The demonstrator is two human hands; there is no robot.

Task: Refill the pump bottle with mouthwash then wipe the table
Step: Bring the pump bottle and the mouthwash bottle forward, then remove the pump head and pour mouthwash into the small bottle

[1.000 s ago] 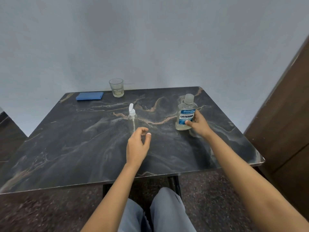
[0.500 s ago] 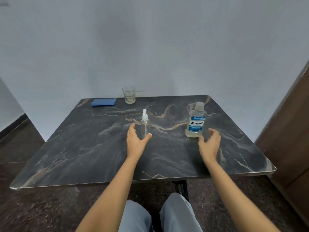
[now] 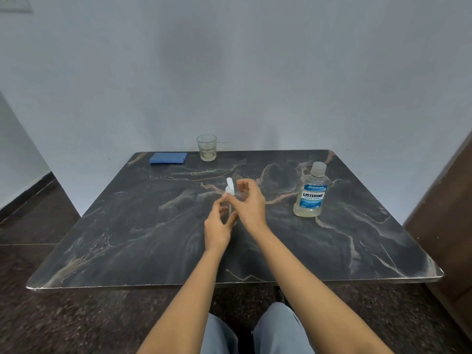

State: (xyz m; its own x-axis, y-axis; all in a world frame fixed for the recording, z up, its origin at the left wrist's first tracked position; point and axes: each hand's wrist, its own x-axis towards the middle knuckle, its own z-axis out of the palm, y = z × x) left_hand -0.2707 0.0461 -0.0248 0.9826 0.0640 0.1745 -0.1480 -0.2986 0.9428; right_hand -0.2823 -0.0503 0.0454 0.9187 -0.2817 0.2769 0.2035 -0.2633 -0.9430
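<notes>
Left hand (image 3: 219,226) curls round the lower body of the pump bottle (image 3: 229,198), fingers and thumb closed on it from the near side; the bottle stands upright on the bench (image 3: 127,238), near its middle. Right hand (image 3: 249,203) reaches over from the right, fingers half curled at the pump collar, thumb tip touching or nearly touching the neck; whether it has a firm pinch cannot be told, as the clear plastic is hard to read there. White pump head still seated on the bottle. Outward to the right, well apart from both hands, the mouthwash (image 3: 311,194) stands upright with its cap on, pale liquid inside. At the far edge, a glass (image 3: 206,147) with a little liquid at the bottom, and just left of it a folded blue cloth (image 3: 168,158) lying flat. Judged progress: very early. Pump not yet off, mouthwash unopened, nothing poured, no spill visible on the bench. Left to do: unscrew pump, uncap and pour, refit pump, then fetch the cloth and wipe.
</notes>
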